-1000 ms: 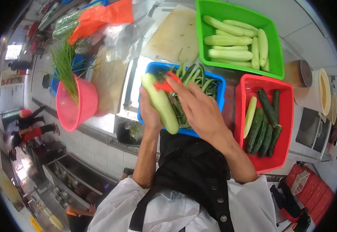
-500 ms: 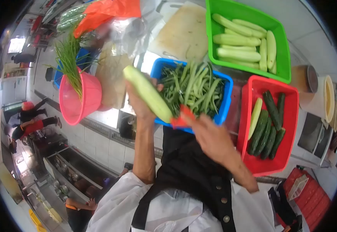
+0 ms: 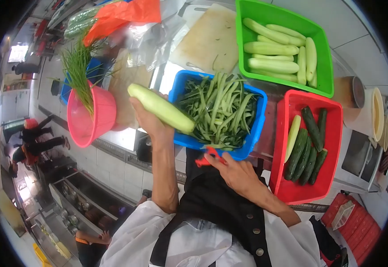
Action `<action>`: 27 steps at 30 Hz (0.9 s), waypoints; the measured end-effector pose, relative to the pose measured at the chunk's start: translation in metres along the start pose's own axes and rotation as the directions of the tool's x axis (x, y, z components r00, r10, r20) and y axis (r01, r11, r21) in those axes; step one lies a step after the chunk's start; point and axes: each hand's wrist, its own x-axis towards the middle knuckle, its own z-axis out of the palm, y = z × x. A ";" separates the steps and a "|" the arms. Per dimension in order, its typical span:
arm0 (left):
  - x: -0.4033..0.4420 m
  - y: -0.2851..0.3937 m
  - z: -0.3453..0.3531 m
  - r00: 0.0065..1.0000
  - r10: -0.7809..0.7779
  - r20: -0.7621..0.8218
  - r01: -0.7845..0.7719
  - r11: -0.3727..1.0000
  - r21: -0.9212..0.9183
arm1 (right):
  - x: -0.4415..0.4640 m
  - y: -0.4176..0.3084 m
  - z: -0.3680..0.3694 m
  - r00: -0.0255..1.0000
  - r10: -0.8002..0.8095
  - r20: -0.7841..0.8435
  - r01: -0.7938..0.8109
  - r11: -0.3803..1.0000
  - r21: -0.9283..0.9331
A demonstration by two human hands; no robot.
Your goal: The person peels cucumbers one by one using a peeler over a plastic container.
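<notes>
My left hand [image 3: 151,122] is wrapped round a pale green peeled cucumber [image 3: 160,108], which lies slantwise over the left side of the blue basket [image 3: 172,95]. Long green peel strips [image 3: 223,109] fill that basket. Below the basket's front edge, my right hand [image 3: 240,178] holds a red peeler [image 3: 209,156], apart from the cucumber. To the right, a red basket [image 3: 309,193] holds several dark unpeeled cucumbers [image 3: 297,155] and one pale one [image 3: 293,138]. Several peeled cucumbers [image 3: 274,66] lie in the green basket [image 3: 287,89] behind.
A pink basket [image 3: 102,111] with long green stalks [image 3: 79,73] stands at the left. A cutting board [image 3: 207,38] and an orange bag [image 3: 125,18] lie at the back. White buckets [image 3: 369,115] stand at far right. Other people [image 3: 36,149] are at the lower and far left.
The peeled cucumber has moved left with my left hand. My right hand has drawn the red peeler away from it, down to the basket's front edge, uncovering the peel strips.
</notes>
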 end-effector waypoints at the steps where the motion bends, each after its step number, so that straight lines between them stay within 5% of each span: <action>1: -0.002 0.004 0.005 1.000 0.002 -0.006 -0.002 1.000 0.004 | -0.006 -0.002 0.003 0.999 -0.040 0.033 0.040 0.999 -0.009; 3: -0.013 0.006 0.022 0.987 -0.155 -0.043 0.149 0.982 -0.114 | 0.013 0.000 -0.024 0.999 0.046 0.015 -0.046 0.999 0.016; 6: -0.030 -0.027 0.006 0.929 -0.267 0.257 0.257 0.964 0.071 | 0.063 0.006 -0.054 0.979 0.140 -0.145 -0.120 0.983 0.140; 8: -0.051 -0.028 0.020 0.900 -0.351 0.258 0.293 0.926 0.239 | 0.081 0.012 -0.057 0.950 0.154 -0.272 -0.086 0.966 0.245; 9: -0.057 -0.022 0.029 0.894 -0.303 0.330 0.181 0.919 0.351 | 0.088 0.016 -0.055 0.946 0.156 -0.284 -0.081 0.962 0.260; 15: -0.047 -0.020 0.003 0.861 -0.336 0.382 0.084 0.835 0.544 | 0.076 0.018 -0.051 0.968 0.138 -0.211 -0.063 0.943 0.326; 16: -0.040 -0.022 -0.006 0.863 -0.337 0.377 0.086 0.833 0.547 | 0.063 0.014 -0.044 0.987 0.114 -0.109 -0.082 0.962 0.261; 19: -0.006 -0.024 -0.009 0.990 -0.077 0.119 0.069 0.995 0.071 | 0.007 0.017 -0.012 0.978 0.059 0.202 -0.054 0.998 -0.030; 20: 0.008 -0.026 -0.024 0.983 -0.095 0.159 0.109 0.990 -0.084 | 0.001 0.017 -0.010 0.978 0.046 0.203 -0.040 0.999 -0.033; 22: 0.004 -0.012 -0.005 0.996 -0.074 0.045 0.073 0.997 0.032 | -0.001 0.007 -0.016 0.997 0.016 0.077 -0.020 0.998 0.051; 23: 0.000 -0.012 -0.002 0.989 -0.108 0.103 0.098 0.991 0.094 | 0.009 0.005 -0.032 0.987 0.124 0.107 -0.129 0.991 0.039; 25: -0.013 -0.018 0.000 0.939 -0.215 0.267 0.190 0.975 0.118 | 0.043 0.006 -0.050 0.982 0.117 -0.149 -0.077 0.966 0.246; 27: -0.038 -0.022 0.022 0.940 -0.255 0.225 0.224 0.962 0.154 | 0.076 0.007 -0.057 0.961 0.135 -0.243 -0.072 0.965 0.254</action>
